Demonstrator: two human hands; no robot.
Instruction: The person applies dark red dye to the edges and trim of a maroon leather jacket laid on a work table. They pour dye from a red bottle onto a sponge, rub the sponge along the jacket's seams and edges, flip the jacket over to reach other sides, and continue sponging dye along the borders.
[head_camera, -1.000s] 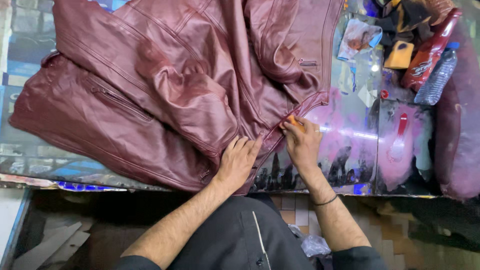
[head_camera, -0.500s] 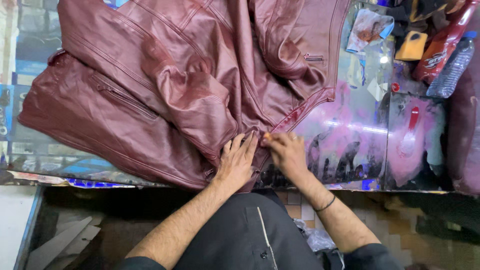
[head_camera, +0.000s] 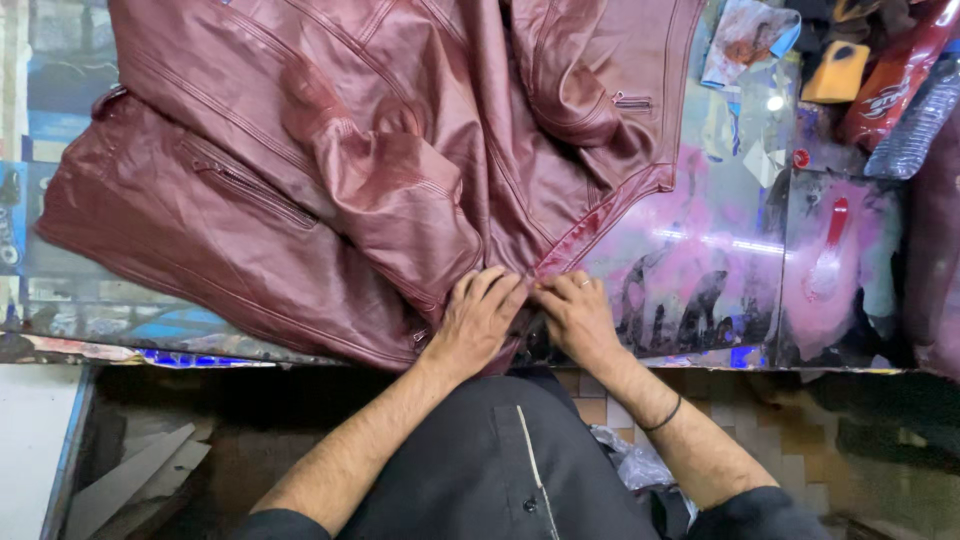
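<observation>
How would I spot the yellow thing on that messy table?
Start at the big maroon leather jacket covering the glass-topped table. Look past its right edge to the top corner clutter. The yellow sponge-like block lies beside a red packet, the only yellow thing there.

jacket (head_camera: 330, 170): glossy maroon leather, creased | zip (head_camera: 245, 185): metal | counter (head_camera: 720, 270): shiny glass, paint-stained

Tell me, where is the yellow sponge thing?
In the head view, the yellow sponge sits at the top right of the glass table, beside the red packet, far from both hands and the maroon jacket.
</observation>
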